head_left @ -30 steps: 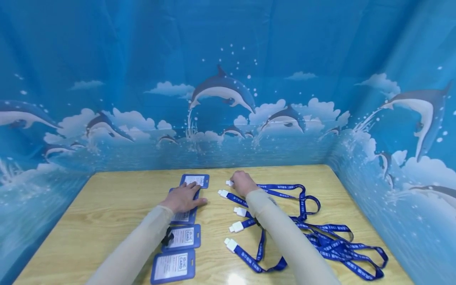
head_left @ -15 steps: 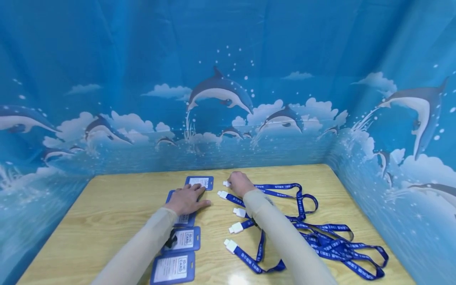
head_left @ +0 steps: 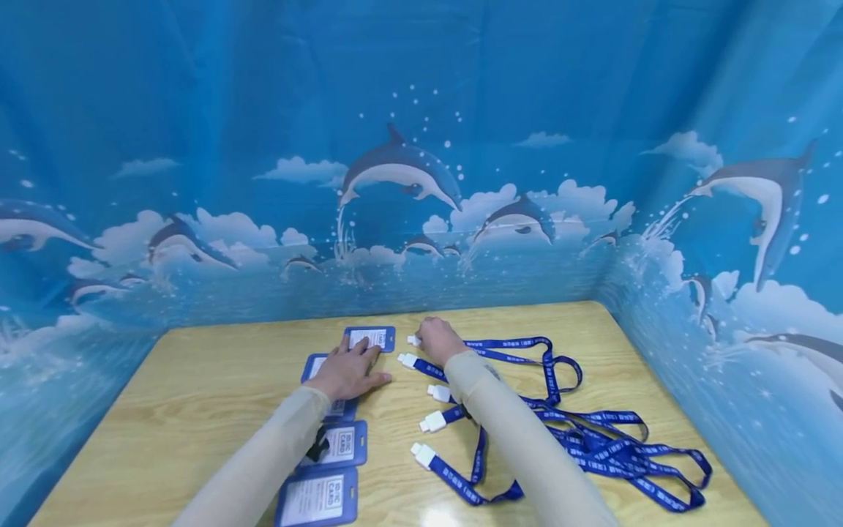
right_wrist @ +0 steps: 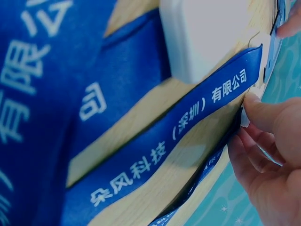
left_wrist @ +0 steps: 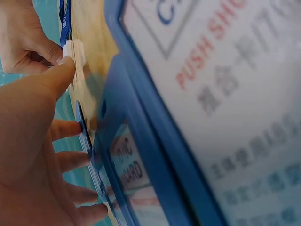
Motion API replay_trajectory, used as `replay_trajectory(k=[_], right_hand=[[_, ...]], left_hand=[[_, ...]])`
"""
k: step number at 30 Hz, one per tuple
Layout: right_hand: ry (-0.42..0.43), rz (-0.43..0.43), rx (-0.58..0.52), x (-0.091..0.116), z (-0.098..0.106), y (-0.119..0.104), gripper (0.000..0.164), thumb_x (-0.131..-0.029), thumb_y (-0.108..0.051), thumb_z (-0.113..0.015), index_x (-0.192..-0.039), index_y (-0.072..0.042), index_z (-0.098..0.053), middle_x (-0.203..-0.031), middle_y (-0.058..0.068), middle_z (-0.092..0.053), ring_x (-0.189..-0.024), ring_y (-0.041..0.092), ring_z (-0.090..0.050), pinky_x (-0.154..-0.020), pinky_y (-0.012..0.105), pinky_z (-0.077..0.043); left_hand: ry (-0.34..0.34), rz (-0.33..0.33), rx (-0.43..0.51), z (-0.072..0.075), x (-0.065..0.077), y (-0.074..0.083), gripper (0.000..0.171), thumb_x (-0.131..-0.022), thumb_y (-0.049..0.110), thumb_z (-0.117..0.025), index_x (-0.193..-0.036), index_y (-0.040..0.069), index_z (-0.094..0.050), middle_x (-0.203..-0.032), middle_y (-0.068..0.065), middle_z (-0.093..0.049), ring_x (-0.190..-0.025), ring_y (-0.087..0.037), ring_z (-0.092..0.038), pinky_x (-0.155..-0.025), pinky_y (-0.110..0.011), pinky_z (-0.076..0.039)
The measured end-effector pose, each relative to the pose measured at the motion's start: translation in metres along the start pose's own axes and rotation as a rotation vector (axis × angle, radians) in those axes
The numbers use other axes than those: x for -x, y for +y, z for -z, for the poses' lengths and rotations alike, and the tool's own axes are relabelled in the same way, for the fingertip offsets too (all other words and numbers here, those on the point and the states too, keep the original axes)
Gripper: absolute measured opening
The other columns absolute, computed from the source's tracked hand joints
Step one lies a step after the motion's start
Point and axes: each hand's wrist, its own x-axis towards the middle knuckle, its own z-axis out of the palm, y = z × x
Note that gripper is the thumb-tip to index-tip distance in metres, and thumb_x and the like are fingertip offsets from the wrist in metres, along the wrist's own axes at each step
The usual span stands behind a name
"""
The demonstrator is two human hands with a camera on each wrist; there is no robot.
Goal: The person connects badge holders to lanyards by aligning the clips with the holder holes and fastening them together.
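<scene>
Clip handling was the fiddly bit here, imo. The farthest white clip sat just right of the far card holder, with bare table between them. Looked to me like a light, low pinch was the way to go, nudging by the clip's body so the blue lanyard running out behind lay flat and didn't knock the next clip askew. Too much tug probably would've upset the tangle of straps too. As for fingers, the right hand had thumb and fingers curled in close, pinching that clip. The left hand was spread pretty wide, thumb out to the right, fingertips at the far holder's near edge, palm over the next card holder. Couldn't tell if the palm was pressing on it.
</scene>
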Motion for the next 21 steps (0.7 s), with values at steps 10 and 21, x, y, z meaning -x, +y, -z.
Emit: replay_trajectory(k=[10,21], right_hand=[[0.010,0.019,0.039,-0.001,-0.003,-0.003,0.015,-0.094,-0.010,-0.071,-0.107,-0.007,-0.078,-0.103,0.008,-0.071,-0.098,0.023,-0.068,-0.092,0.033,-0.059],[0.002,0.015,0.052,0.001,-0.002,-0.011,0.028,-0.096,-0.013,-0.069,-0.124,-0.007,-0.072,-0.116,0.012,-0.070,-0.110,0.027,-0.067,-0.099,0.035,-0.057]], left_hand=[[-0.021,-0.022,0.009,0.000,-0.004,0.003,0.077,-0.098,0.068,-0.043,-0.156,0.018,-0.039,-0.165,-0.015,-0.028,-0.150,-0.052,-0.020,-0.123,-0.062,-0.023],[-0.018,-0.046,-0.011,-0.003,-0.005,0.011,0.076,-0.098,0.068,-0.042,-0.158,0.022,-0.036,-0.166,-0.011,-0.026,-0.151,-0.050,-0.018,-0.124,-0.058,-0.023]])
